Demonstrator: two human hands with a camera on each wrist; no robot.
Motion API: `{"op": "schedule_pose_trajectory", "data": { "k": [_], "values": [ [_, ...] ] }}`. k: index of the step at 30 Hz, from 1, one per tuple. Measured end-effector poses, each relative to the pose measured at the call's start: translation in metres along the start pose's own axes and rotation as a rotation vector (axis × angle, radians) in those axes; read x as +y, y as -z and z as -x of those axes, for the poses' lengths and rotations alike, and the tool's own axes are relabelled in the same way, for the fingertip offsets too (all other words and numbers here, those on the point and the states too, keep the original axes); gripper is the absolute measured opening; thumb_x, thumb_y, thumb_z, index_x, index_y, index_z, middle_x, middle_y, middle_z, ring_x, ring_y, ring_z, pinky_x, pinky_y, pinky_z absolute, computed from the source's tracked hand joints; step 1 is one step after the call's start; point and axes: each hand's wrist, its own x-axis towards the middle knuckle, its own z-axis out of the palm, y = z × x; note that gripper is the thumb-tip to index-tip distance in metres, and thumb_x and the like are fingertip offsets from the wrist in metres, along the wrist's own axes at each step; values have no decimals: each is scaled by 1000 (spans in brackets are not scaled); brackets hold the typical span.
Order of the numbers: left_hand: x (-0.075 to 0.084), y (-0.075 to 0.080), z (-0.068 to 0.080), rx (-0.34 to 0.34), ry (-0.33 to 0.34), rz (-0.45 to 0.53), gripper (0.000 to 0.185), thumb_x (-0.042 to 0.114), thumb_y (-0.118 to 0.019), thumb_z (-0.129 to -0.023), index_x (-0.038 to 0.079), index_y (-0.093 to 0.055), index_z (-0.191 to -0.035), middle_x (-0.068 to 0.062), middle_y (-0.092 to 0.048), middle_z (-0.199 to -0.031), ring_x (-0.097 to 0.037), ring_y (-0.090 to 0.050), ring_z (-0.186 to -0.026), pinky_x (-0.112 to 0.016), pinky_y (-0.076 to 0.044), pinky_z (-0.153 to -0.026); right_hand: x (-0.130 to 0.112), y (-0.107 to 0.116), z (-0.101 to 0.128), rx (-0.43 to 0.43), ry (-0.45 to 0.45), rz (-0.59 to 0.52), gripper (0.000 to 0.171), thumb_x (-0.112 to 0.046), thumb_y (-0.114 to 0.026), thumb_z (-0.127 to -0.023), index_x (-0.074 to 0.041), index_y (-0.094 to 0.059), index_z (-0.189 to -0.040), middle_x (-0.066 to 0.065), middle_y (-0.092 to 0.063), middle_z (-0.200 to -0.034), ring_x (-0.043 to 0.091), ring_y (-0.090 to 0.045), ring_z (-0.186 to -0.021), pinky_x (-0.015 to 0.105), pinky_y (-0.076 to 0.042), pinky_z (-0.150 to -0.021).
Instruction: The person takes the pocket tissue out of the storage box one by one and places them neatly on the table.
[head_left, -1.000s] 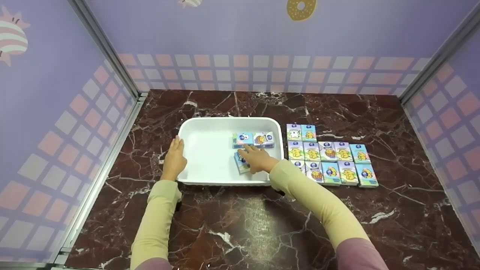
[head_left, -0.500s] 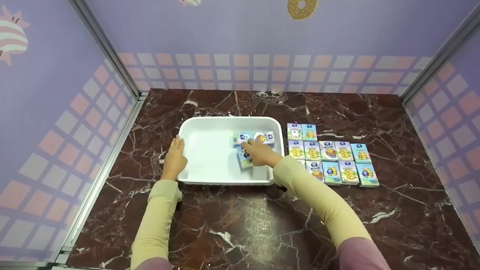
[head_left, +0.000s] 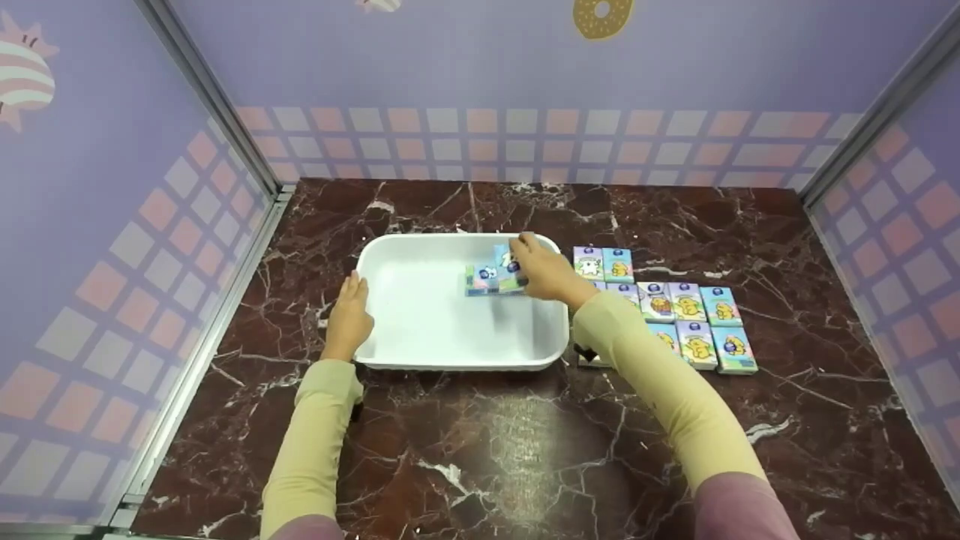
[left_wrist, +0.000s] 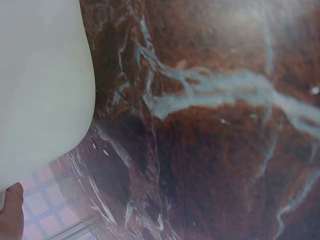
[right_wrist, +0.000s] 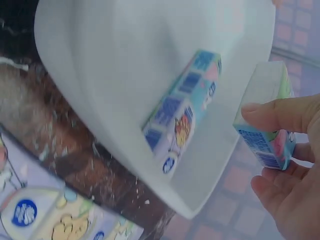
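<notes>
The right hand [head_left: 546, 271] is pinching a small tissue pack [head_left: 508, 264] over the white tray [head_left: 420, 330], above the two packs [head_left: 486, 280] lying inside. Many packs [head_left: 690, 322] are waiting on the worktop [head_left: 480, 450]. The left hand [head_left: 349, 319] is resting flat against the tray's rim.

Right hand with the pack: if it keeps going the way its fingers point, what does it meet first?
Probably the far wall of the white plastic tray. The right hand holds a small blue tissue pack above the two packs lying in the tray, fingers pointing up-left toward the back rim. Depth is unclear; it may pass over.
</notes>
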Motion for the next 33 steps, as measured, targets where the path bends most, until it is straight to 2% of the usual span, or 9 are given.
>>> {"op": "schedule_pose_trajectory", "data": {
  "k": [4,7,12,18,21,26,33],
  "values": [
    [1,0,0,18,-7,-6,57,-11,-41,-72,-12,-35,-130,-25,-23,-142,-39,-23,-131,-46,-22,-107,16,11,1,36,-55,-33,85,3,-61,-60,-2,-25,-137,19,-28,-136,32,-46,-112,41,-49,-77],
    [1,0,0,25,-15,-6,57,-12,-41,-72,-13,-35,-129,-27,-24,-141,-40,-23,-130,-47,-22,-107,30,17,4,70,-83,-53,86,4,-59,-59,-2,-24,-137,18,-27,-136,30,-49,-104,40,-50,-71],
    [0,-1,0,26,-10,-1,57,-11,-41,-72,-12,-35,-129,-26,-24,-141,-40,-23,-130,-47,-22,-107,55,25,12,135,-146,-65,86,4,-59,-59,-3,-25,-137,17,-27,-136,28,-53,-97,42,-49,-71],
    [-1,-3,-1,42,-19,-10,57,-11,-41,-72,-12,-36,-129,-26,-26,-140,-40,-25,-129,-46,-23,-106,86,27,24,181,-214,-54,84,6,-54,-58,-3,-25,-137,19,-26,-135,34,-52,-90,46,-47,-67],
    [-2,-3,-1,48,-26,-7,57,-11,-40,-71,-13,-37,-128,-27,-26,-140,-41,-25,-129,-47,-23,-106,99,26,31,184,-237,-53,83,6,-54,-59,-4,-26,-136,19,-26,-135,36,-50,-92,47,-46,-67],
    [-1,-2,0,29,-21,-4,57,-11,-40,-72,-12,-36,-129,-26,-24,-141,-41,-24,-130,-46,-22,-107,119,25,45,142,-282,-50,83,6,-57,-62,-7,-24,-137,20,-23,-136,37,-46,-101,47,-43,-66],
    [-1,-1,0,19,-17,-22,56,-10,-40,-74,-12,-35,-130,-26,-24,-141,-39,-24,-130,-44,-21,-108,142,22,59,120,-354,-65,82,-4,-68,-67,-6,-23,-135,24,-17,-139,44,-42,-110,54,-42,-78]
  ]
}}
